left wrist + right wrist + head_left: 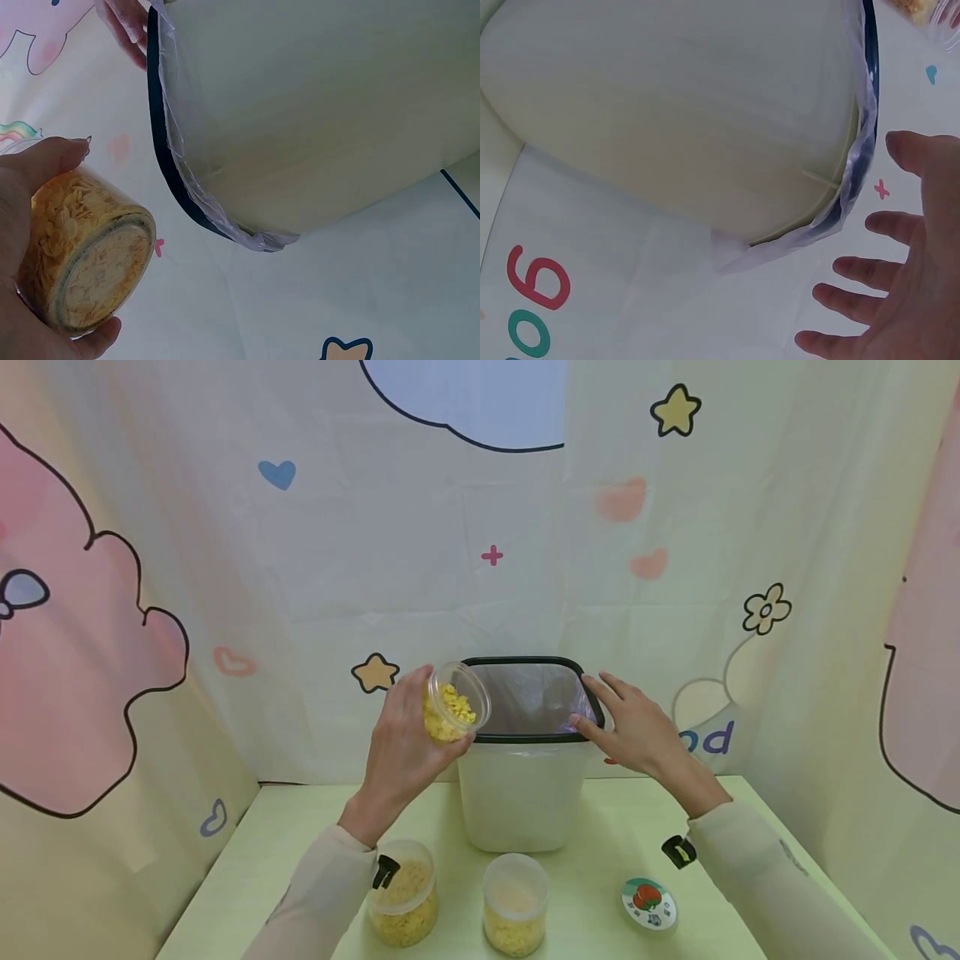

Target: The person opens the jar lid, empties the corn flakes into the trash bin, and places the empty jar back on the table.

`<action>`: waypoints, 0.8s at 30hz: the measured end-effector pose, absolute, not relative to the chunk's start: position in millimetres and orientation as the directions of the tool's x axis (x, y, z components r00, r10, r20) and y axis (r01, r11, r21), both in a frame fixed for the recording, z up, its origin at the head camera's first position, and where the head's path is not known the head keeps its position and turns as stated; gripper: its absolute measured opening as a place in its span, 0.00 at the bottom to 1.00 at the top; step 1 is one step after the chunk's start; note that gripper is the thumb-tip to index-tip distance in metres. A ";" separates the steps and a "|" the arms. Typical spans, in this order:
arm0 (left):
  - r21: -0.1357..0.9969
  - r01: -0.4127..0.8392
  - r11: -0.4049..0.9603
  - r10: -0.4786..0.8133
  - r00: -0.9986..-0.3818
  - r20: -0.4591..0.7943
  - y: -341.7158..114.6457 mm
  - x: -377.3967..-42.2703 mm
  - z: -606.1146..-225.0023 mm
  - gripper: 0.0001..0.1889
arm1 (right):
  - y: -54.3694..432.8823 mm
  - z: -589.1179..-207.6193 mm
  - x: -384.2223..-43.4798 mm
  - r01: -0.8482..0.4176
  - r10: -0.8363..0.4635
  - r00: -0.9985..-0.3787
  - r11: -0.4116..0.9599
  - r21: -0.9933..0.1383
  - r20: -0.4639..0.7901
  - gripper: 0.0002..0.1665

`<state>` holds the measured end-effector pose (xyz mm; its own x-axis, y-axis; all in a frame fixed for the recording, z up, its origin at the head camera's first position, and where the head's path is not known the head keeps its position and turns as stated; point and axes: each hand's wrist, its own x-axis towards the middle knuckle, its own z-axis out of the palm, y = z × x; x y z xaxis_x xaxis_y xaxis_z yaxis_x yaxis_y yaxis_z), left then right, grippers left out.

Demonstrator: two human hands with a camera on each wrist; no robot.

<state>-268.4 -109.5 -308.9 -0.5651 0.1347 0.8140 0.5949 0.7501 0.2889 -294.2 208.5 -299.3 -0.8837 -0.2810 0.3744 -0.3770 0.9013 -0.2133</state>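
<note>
near end of the bench (600, 877): left jar (408, 922) stood upright, its edge partly overlapped by the left sleeve (315, 893); centre jar (515, 935) stood upright near it. both had clear walls and yellow contents. a round disc (649, 904) with a red tomato print lay to the right, near the right sleeve (772, 868). farther out, hands were well apart, one on each side of the bin mouth. left hand (405, 727) was clamped round a clear, open jar (97, 240), thumb and fingers on its wall; jar was tipped on its side, mouth toward the bin, beside and overlapping the left part of the black rim (540, 739) in the head view. yellow flakes (454, 703) were observed inside it. right hand (633, 727) held nothing; fingers were spread, just beside the right part of the rim, contact not certain. bin (521, 802) stood upright at the back of the bench, pale-walled, with a thin liner (259, 238) folded over the rim. behind it hung a pale cloth (420, 552) printed with hearts, stars and a flower.
</note>
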 end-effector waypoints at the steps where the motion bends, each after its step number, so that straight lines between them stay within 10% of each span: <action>1: 0.286 0.596 0.750 0.137 -0.563 0.815 -109.2 -268.9 -308.1 0.50 | 208.7 -299.2 -295.6 -0.375 -0.281 -0.886 0.902 -0.212 0.370 0.44; 24: 0.281 0.584 0.762 0.149 -0.580 0.801 -103.6 -285.3 -297.1 0.51 | 209.6 -301.0 -326.4 -0.327 -0.260 -0.929 0.910 -0.254 0.263 0.41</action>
<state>-285.3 -103.6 -297.1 -0.5795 0.1491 0.8012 0.5841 0.7616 0.2808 -326.4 209.6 -301.0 -0.9291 -0.2598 0.2632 -0.3266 0.9103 -0.2543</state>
